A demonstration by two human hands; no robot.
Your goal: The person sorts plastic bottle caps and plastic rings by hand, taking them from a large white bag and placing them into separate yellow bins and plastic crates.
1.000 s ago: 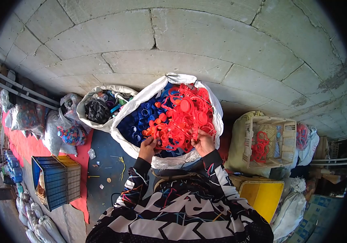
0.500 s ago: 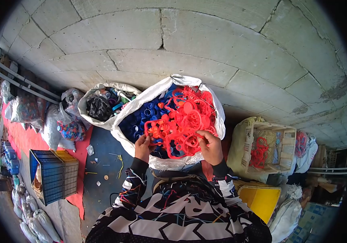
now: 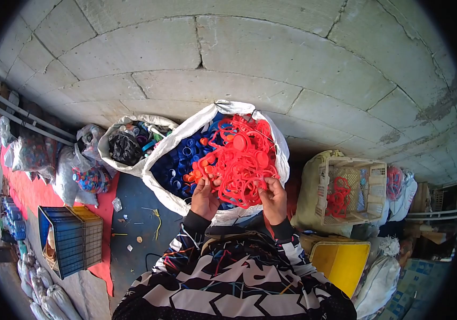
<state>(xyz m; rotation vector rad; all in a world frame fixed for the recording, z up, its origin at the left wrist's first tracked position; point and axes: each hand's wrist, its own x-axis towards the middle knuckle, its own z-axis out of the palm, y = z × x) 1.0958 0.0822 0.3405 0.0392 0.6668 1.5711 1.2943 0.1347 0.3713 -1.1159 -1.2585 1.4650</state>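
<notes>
A large white sack (image 3: 281, 133) stands open in front of me, with blue plastic caps (image 3: 188, 149) on its left side and a tangle of red plastic rings and handles (image 3: 241, 160) heaped on its right. At the near edge of the red heap, my left hand (image 3: 205, 198) is closed with its fingers pinched on red plastic pieces. Level with it on the right, my right hand (image 3: 273, 200) pinches the red rings between thumb and fingers. The fingertips are partly hidden among the pieces.
Left of the sack is a smaller sack (image 3: 106, 144) holding mixed plastic and a black bag. A crate with red rings (image 3: 321, 186) stands right, above a yellow container (image 3: 340, 261). A blue crate (image 3: 71, 240) sits at left; a block wall (image 3: 239, 53) rises behind.
My left hand has moved right, closer to my right hand, and red pieces at the near left of the heap have been drawn inward. The view has shifted slightly.
</notes>
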